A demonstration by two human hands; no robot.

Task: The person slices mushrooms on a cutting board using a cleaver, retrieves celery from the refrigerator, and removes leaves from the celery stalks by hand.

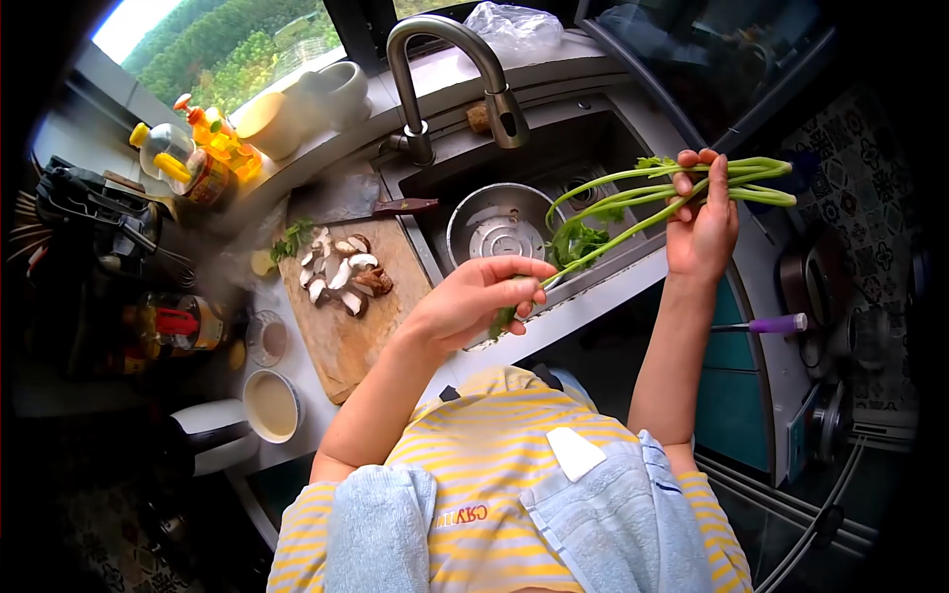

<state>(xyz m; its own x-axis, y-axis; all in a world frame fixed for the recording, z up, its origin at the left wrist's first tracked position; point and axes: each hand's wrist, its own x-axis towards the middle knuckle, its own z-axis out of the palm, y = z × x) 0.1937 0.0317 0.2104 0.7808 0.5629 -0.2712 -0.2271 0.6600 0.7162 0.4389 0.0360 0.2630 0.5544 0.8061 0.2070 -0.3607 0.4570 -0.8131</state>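
My right hand [704, 222] is closed around a small bunch of long green celery stalks [756, 183], held over the right part of the sink [647, 138]. Leaves hang from the bunch's left end. One stalk slants down to my left hand [474, 301], whose thumb and fingers pinch it near its leafy tip. That hand is above the counter's front edge. Below and behind the stalks, a round metal basin [458, 219] sits in the sink.
Cut mushrooms [341, 269] lie on a wooden cutting board [341, 341], left of the sink. A dark-handled knife [405, 207] rests at its far end. The curved faucet [494, 74] arches above the sink. Bottles [213, 138] and a small bowl [273, 405] stand leftward.
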